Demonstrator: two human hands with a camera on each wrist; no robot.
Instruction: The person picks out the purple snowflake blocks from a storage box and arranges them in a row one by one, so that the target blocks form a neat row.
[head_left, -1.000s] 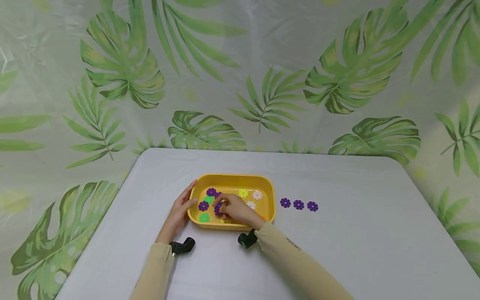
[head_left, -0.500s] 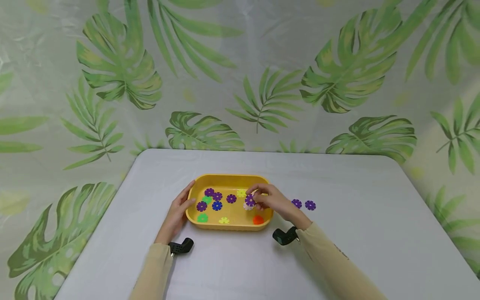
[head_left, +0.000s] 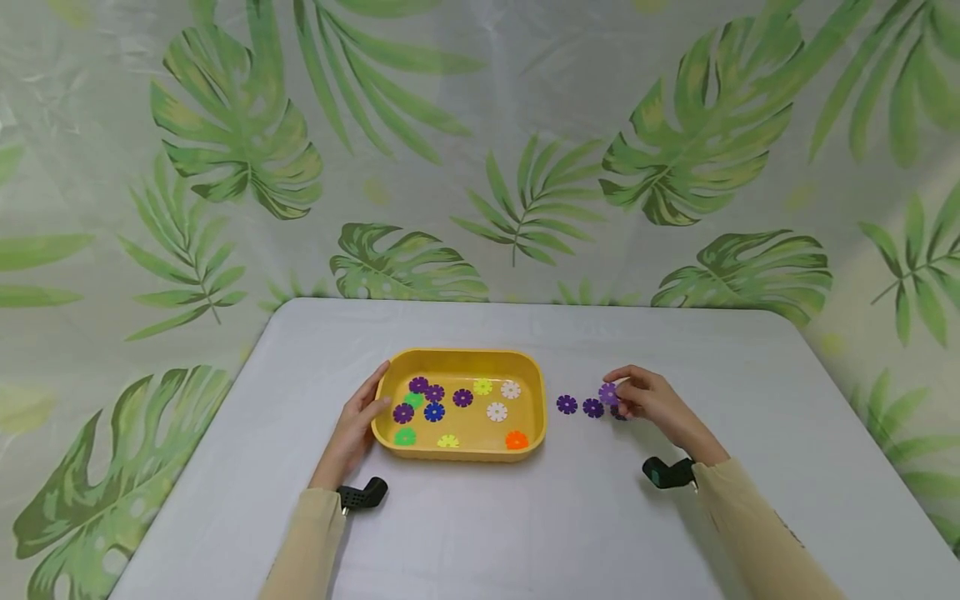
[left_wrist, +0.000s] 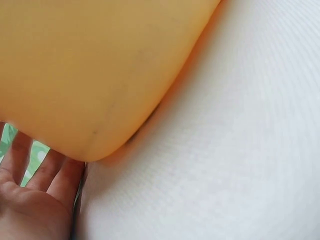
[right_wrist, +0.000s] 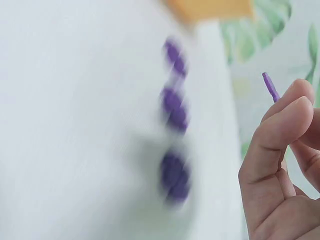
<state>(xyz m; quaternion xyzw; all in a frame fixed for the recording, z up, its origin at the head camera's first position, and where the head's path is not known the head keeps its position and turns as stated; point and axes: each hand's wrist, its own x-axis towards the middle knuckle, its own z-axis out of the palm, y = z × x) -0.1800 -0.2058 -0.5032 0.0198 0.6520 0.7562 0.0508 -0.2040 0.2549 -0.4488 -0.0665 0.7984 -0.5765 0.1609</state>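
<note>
My left hand (head_left: 351, 433) holds the left end of a yellow plastic tray (head_left: 468, 454), thumb at the rim and fingers along the outer wall. In the left wrist view, fingers (left_wrist: 47, 170) lie against the tray's side. My right hand (head_left: 660, 410) pinches a purple notched snowflake disc (head_left: 608, 392) between thumb and fingertips, above the table right of the tray. Only the edge of that disc (right_wrist: 270, 87) shows in the right wrist view. Under and left of this hand, three purple discs (head_left: 592, 407) lie in a row, the rightmost partly hidden.
Inside the tray lie more snowflake discs: several purple ones, a blue disc (head_left: 434, 412), two white, and green, yellow and orange (head_left: 516, 440) ones. A white cloth covers the table (head_left: 480, 533). Behind it hangs a leaf-print curtain (head_left: 525, 167).
My right hand has lifted a purple disc out of the tray and carried it rightward over the row of purple discs. The left hand has stayed at the tray's left end.
</note>
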